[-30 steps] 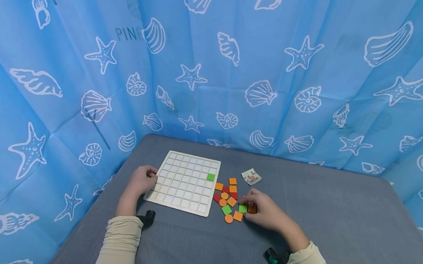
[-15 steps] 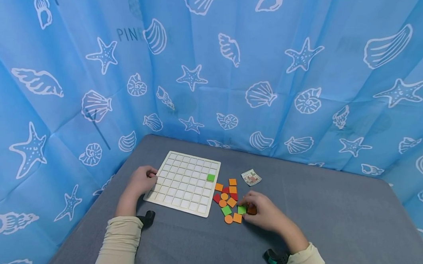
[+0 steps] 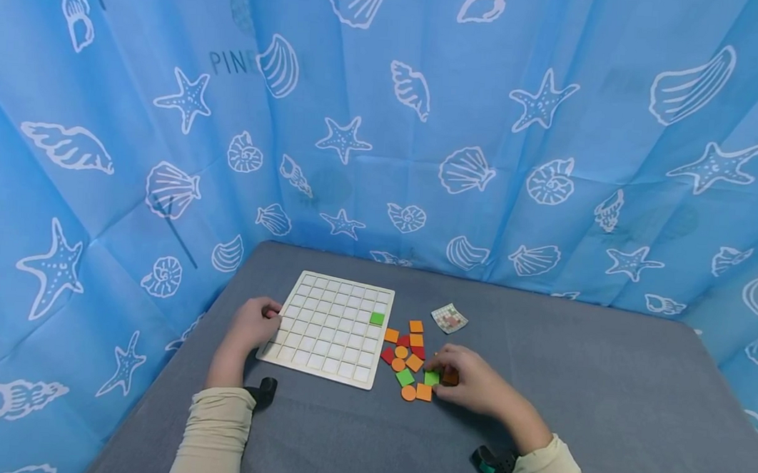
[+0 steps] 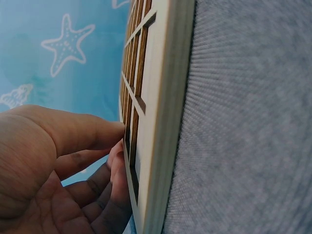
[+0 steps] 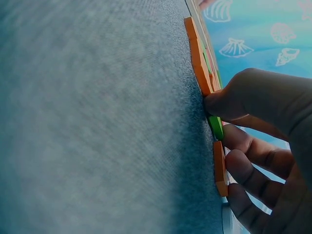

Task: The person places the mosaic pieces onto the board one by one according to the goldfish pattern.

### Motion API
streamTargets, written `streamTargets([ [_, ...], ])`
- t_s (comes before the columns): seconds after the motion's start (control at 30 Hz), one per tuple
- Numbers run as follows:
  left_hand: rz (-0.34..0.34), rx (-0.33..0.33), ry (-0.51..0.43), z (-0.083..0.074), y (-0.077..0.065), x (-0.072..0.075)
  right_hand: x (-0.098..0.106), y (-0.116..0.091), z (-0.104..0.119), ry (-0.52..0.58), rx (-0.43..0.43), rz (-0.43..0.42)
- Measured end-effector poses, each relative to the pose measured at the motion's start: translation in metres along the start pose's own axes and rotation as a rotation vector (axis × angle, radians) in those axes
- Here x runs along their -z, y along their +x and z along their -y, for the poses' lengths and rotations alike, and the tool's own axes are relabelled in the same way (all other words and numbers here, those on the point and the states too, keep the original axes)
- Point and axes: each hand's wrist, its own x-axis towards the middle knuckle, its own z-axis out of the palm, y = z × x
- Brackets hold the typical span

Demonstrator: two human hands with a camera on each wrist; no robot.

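Observation:
A cream board (image 3: 320, 370) with a grid of square cells lies on the table, a green tile (image 3: 377, 318) in one cell near its right edge. My left hand (image 3: 256, 321) is at the board's left edge, the thumb touching the rim in the left wrist view and the other fingers curled beside it. At the tile pile, my right hand (image 3: 471, 376) pinches a green square tile (image 5: 215, 126) between thumb and index finger, low at the table. The other fingers curl near an orange tile (image 5: 220, 168), partly hidden under the hand in the head view.
Loose orange, red and green tiles lie between board and right hand, among them an orange round one (image 3: 409, 392) and a second green square (image 3: 405, 378). A small pattern card (image 3: 449, 318) lies behind them. A blue shell-print curtain (image 3: 384, 137) borders the grey table (image 3: 571, 375).
The right hand's green tile has shifted slightly left and toward me, close to an orange square. My left hand and the board stay in place.

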Motion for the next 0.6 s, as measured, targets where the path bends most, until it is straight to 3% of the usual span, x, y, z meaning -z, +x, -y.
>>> streamTargets([
  [0.6, 0.001, 0.008, 0.006, 0.0003, 0.0018, 0.0001, 0.0002, -0.0013, 0.0037, 0.026, -0.009, -0.007],
])
